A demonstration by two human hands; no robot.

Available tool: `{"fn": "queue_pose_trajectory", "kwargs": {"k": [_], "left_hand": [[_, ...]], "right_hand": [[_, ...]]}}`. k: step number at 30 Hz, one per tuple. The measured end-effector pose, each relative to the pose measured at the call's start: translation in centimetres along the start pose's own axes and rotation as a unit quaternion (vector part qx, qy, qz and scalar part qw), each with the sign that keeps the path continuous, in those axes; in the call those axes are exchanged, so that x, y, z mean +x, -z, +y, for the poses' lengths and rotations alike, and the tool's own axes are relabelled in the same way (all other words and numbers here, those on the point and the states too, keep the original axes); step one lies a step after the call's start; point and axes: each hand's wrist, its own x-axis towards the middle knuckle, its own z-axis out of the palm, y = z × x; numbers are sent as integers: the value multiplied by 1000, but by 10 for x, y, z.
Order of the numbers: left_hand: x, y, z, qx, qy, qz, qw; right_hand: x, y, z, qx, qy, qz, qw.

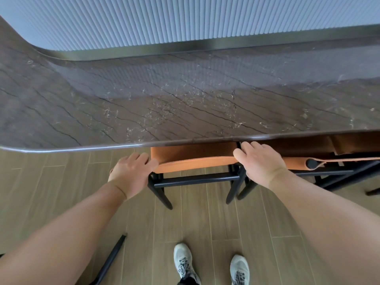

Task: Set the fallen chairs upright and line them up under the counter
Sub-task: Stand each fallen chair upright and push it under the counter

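Head view, looking down over the near edge of a dark brown veined stone counter, the landmark for all positions below. An upright chair with an orange backrest and black frame stands at the counter's near edge, its seat hidden beneath the slab; the top of the backrest lies just in front of and below the edge. Its two rear legs and a black crossbar show on the side nearer the viewer, resting on the pale wood-plank floor.

The left hand grips the left end of the backrest, fingers curled over the top corner. The right hand grips the right end, thumb and fingers wrapped round the top where the black post meets the orange panel; its fingertips reach nearly to the counter edge. The two hands are well apart, one at each end of the same backrest.

A second chair of the same make stands just beside the first, to its right along the counter, also upright and tucked under the edge; its backrest touches or almost touches the first one's, which cannot be settled behind the right hand.

Well back from the counter, at the lower left, a black bar slants across the floor; what it belongs to cannot be told. Two grey-white sneakers stand on the floor, toes toward the counter. Beyond the counter's far edge rises a pale ribbed wall above a dark metal strip.
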Motion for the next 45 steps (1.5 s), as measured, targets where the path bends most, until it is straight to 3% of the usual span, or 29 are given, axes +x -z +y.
{"fn": "queue_pose_trajectory", "kwargs": {"k": [12, 20, 32, 39, 45], "left_hand": [[3, -6, -43, 3, 33, -1, 999], [10, -21, -22, -12, -1, 18, 1000], [0, -26, -24, -14, 22, -1, 1000], [-9, -27, -7, -6, 114, -29, 993], [-29, 10, 27, -129, 212, -23, 968]], "right_hand": [[22, 1, -29, 26, 25, 57, 998], [19, -9, -2, 23, 12, 34, 999], [16, -11, -20, 15, 10, 17, 1000], [10, -13, -26, 5, 2, 16, 1000], [10, 2, -40, 66, 39, 60, 995]]}}
